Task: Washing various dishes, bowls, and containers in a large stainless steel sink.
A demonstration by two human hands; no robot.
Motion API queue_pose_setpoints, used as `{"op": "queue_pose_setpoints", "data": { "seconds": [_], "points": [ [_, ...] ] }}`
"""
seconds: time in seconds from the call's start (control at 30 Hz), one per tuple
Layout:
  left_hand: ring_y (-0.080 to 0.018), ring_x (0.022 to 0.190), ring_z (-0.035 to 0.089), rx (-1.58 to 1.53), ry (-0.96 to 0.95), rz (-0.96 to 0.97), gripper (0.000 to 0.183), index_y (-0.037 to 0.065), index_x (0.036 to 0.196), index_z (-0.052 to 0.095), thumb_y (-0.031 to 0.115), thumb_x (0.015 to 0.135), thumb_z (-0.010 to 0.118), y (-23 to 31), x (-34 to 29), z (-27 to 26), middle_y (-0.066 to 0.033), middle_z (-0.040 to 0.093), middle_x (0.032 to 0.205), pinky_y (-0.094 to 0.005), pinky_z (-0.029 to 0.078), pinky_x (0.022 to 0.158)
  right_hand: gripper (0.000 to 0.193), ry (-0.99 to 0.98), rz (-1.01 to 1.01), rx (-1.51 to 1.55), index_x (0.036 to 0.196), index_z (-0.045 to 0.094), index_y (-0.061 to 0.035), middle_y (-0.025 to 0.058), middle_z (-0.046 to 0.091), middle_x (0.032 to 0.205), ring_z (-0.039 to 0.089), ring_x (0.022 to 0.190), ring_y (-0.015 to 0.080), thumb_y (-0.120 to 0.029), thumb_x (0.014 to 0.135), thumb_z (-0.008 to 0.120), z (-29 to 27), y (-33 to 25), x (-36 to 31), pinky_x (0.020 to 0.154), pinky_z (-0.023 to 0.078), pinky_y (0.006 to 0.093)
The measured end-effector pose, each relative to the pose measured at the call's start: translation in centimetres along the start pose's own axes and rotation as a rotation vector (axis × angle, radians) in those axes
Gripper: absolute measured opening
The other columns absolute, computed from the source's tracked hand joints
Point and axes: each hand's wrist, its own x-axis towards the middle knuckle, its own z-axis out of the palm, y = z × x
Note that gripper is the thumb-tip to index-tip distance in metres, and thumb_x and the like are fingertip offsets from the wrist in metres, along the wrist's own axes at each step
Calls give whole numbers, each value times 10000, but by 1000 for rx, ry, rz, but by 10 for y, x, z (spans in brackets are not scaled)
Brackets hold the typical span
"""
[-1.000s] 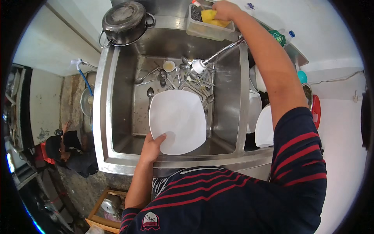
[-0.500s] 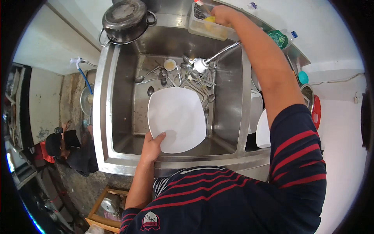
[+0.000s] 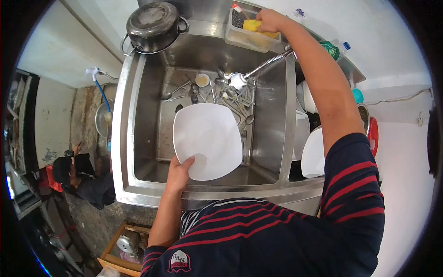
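Note:
My left hand (image 3: 181, 171) grips a white square plate (image 3: 207, 138) by its near left edge, thumb on top, and holds it over the sink (image 3: 265, 138). At the far rim, my right hand (image 3: 271, 22) is closed on a yellow sponge (image 3: 251, 25) in a clear plastic container (image 3: 253, 40). Dark scouring material (image 3: 237, 20) and a red-and-white handle also show in the container. Beyond the plate, spoons, forks and a small white cup (image 3: 201, 80) lie on the sink bottom. The plate hides part of that pile.
A lidded metal pot (image 3: 152, 28) stands on the far left corner. A flexible faucet (image 3: 267, 63) reaches over the sink. White dishes (image 3: 313, 154) rest in the right basin, below my right arm. At left, another person (image 3: 87, 177) is low near a metal basin (image 3: 101, 119).
My right hand has shifted slightly within the container, and more of the yellow sponge now shows. The plate stays in my left hand, almost unmoved. The whole view has shifted a little.

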Motion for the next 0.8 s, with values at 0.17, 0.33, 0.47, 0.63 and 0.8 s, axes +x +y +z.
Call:
{"op": "queue_pose_setpoints", "data": {
  "seconds": [0.17, 0.33, 0.47, 0.63, 0.8],
  "points": [
    [-226, 966, 622, -19, 8, -2, 350, -82, 1170, 581, 79, 860, 588, -2, 0, -2, -155, 659, 1075, -329, 477, 859, 470, 112, 96, 128, 1054, 682, -29, 208, 679, 983, 646, 939, 349, -336, 699, 663, 19, -9, -1, 842, 496, 418],
    [-222, 966, 621, -51, 13, -8, 356, -85, 1182, 568, 74, 864, 579, -5, 1, -2, -154, 657, 1076, -327, 475, 866, 477, 9, 28, 121, 1069, 677, -29, 213, 674, 998, 641, 970, 341, -321, 691, 673, -3, -7, 0, 867, 492, 411],
    [-218, 965, 621, -32, -27, 13, 346, -87, 1179, 566, 64, 867, 564, 4, -1, -1, -146, 658, 1074, -325, 475, 871, 486, 353, -3, 70, 1091, 660, -32, 220, 669, 1020, 640, 969, 358, -307, 692, 692, -2, -3, -3, 867, 496, 418],
    [-222, 1011, 616, 27, -83, 28, 368, -79, 1214, 552, 44, 868, 543, -4, 7, -5, -152, 652, 1115, -334, 471, 901, 530, 423, 108, 3, 1136, 633, -36, 206, 674, 1017, 643, 939, 376, -349, 712, 686, -7, 2, -15, 843, 508, 424],
    [-234, 993, 621, 64, -55, 44, 373, -85, 1194, 564, 66, 853, 574, -10, 10, -5, -158, 652, 1099, -336, 469, 885, 441, 714, 379, 113, 1013, 703, -32, 287, 659, 864, 679, 825, 368, -308, 669, 698, -49, -84, -107, 749, 543, 444]
  ]
}}
